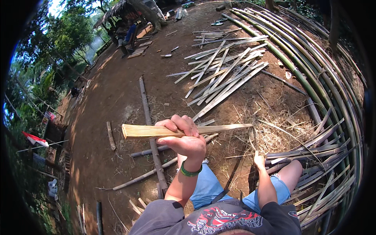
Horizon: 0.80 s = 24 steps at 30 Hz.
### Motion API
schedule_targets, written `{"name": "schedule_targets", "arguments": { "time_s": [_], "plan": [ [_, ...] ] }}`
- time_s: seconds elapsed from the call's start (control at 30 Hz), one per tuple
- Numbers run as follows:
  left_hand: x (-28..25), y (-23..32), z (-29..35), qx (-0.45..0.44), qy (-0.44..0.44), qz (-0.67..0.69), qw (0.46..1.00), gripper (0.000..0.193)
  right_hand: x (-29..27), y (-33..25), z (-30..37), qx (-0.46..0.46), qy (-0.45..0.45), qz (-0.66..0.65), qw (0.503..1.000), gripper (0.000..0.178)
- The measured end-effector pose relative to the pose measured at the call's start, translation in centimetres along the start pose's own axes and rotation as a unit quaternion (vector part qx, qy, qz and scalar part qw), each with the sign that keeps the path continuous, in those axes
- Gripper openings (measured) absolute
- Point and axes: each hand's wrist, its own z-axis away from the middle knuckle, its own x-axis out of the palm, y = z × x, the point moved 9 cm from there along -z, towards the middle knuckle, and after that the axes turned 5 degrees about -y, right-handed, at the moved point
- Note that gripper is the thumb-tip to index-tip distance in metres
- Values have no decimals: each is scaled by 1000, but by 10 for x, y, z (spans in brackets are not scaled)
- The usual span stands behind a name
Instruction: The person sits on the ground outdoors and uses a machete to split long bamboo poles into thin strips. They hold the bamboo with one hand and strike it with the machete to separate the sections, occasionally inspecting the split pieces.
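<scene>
In front of me, my left hand [183,133] is closed around a pale bamboo slat [143,132], fingers over the top and thumb beneath. The slat lies crosswise, its thick end toward my left and its far end tapering to my right. My right hand [259,160] is closed on what looks like a knife [254,137]. Its thin dark blade, seen nearly edge-on, rises from the fist by the slat's tapered end. Whether blade and slat touch is hard to tell, and the handle is hidden in my fist.
Curly shavings [284,135] cover the ground beyond my right hand. A heap of split slats [225,72] lies ahead. Long bamboo poles [309,58] curve along the right, with dark strips [325,149] beside my leg. A wooden pole [150,125] lies left of centre.
</scene>
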Motion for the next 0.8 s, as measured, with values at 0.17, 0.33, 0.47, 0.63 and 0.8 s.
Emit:
{"name": "schedule_targets", "arguments": {
  "time_s": [0.17,0.33,0.47,0.63,0.8],
  "plan": [
    [6,3,-1,23,-13,-17,1000,51,2,19,-21,-31,18,11,999,82],
    [10,10,-3,61,-25,-40,997,46,3,23,-34,-59,25,14,998,81],
    [10,12,-7,60,-4,-66,996,44,4,15,-25,-64,20,-7,998,80],
    [13,-4,-9,-38,-59,54,996,41,3,20,-30,-59,23,-3,998,80],
    [9,10,1,-4,-15,30,999,40,12,23,-32,-50,30,-11,998,80]
  ]
}}
